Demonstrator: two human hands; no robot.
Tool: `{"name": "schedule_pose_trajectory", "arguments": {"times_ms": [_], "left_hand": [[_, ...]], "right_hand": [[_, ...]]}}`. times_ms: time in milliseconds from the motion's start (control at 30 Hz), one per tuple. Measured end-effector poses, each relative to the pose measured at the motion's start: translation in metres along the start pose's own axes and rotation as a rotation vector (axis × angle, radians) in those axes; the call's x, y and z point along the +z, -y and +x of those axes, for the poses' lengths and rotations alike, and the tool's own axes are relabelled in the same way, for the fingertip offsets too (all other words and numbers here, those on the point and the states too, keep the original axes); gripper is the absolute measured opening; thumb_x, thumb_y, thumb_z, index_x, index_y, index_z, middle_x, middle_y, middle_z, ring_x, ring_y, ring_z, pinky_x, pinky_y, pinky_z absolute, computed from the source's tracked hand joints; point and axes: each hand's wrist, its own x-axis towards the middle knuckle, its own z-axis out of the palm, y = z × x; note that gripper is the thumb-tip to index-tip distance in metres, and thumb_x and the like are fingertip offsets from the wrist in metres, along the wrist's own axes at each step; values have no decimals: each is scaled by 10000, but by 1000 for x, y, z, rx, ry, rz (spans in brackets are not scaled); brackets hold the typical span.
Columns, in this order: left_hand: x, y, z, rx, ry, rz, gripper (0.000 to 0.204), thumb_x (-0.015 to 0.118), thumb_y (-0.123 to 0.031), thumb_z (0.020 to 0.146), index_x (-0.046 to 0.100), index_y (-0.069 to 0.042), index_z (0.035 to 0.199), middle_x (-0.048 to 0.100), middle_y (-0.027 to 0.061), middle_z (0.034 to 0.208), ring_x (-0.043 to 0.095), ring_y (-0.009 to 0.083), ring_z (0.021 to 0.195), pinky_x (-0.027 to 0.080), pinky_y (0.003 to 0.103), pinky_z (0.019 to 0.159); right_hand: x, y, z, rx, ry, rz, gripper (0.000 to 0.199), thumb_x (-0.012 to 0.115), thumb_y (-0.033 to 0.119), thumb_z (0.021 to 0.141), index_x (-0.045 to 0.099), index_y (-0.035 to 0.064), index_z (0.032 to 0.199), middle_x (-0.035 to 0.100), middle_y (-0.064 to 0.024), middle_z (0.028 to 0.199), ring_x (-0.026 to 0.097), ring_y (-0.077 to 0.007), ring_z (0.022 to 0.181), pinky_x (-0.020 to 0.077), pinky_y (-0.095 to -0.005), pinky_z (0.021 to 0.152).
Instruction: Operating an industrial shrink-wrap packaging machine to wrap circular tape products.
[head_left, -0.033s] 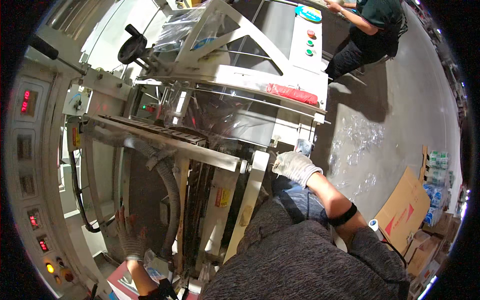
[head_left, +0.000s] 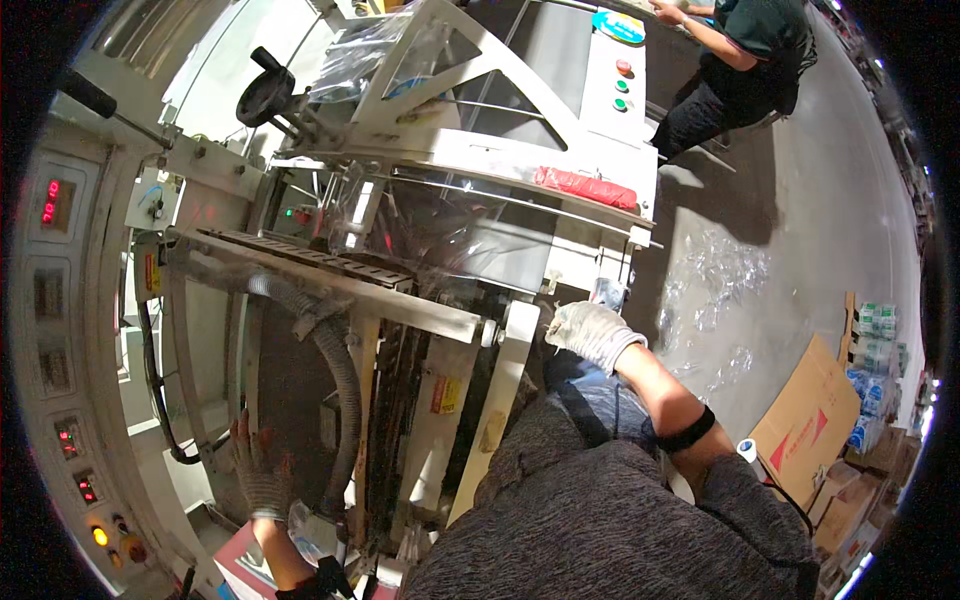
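My left hand, in a knitted work glove, is low inside the white machine frame with its fingers spread. It is nearest a grey corrugated hose and holds nothing that I can see. My right hand, in a pale glove, is closed with its fingers curled under, beside the end of a white machine post. What it may hold is hidden. Clear plastic film stretches across the machine beyond a slotted metal bar. A red wrapped roller lies along the far frame.
A control panel with red displays stands at the left. A black handwheel is at the upper left. A co-worker stands at the far right. Crumpled film litters the floor; a cardboard sheet leans near wrapped packs.
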Motion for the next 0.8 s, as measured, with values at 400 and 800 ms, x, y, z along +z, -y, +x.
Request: {"name": "schedule_pose_trajectory", "arguments": {"times_ms": [400, 800], "left_hand": [[-18, -11, 33, 85, 16, -105, 402, 576, -102, 697, 497, 1, 1077, 282, 122, 1378, 228, 329, 1292, 247, 443, 1042], [-12, -9, 63, 128, 39, -194, 427, 609, -82, 652, 528, -24, 1067, 279, 118, 1383, 230, 346, 1287, 275, 455, 1027]], "right_hand": [[-28, -3, 26, 128, -140, -16, 293, 533, 355, 786, 637, 92, 863, 618, -156, 847, 579, -327, 798, 451, -409, 714], [-28, -3, 48, 37, -236, -43, 285, 535, 323, 807, 627, 54, 834, 601, -158, 833, 566, -319, 810, 446, -384, 724]]}}
